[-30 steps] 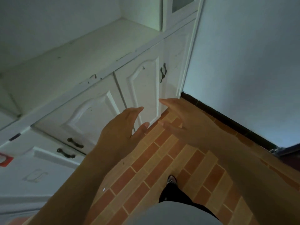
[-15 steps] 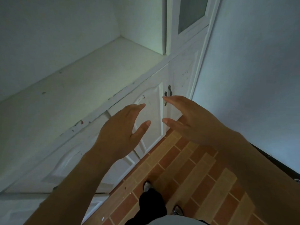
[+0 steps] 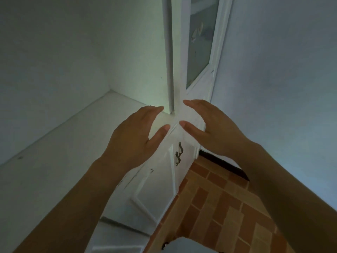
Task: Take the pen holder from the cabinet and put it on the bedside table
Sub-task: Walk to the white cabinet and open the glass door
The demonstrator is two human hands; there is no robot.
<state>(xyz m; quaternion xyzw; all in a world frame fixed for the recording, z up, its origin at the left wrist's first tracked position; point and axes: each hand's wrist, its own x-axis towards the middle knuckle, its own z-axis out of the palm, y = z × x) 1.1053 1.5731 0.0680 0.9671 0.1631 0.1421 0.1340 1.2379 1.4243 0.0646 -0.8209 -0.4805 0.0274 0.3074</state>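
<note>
A white cabinet fills the view, with a bare countertop on the left and a tall upper unit with a glass door at top centre. Dim shapes show behind the glass; I cannot tell what they are. No pen holder is recognisable. My left hand and my right hand are raised side by side before the cabinet's corner, palms facing each other, fingers apart and holding nothing.
Below the hands, a lower cabinet door carries a dark metal handle. A plain wall rises on the right with a dark skirting. Orange brick-pattern floor tiles lie at the bottom right.
The view has tilted upward from the lower doors and floor toward the glass-fronted upper unit. Both hands have risen with it and stay open, close together.
</note>
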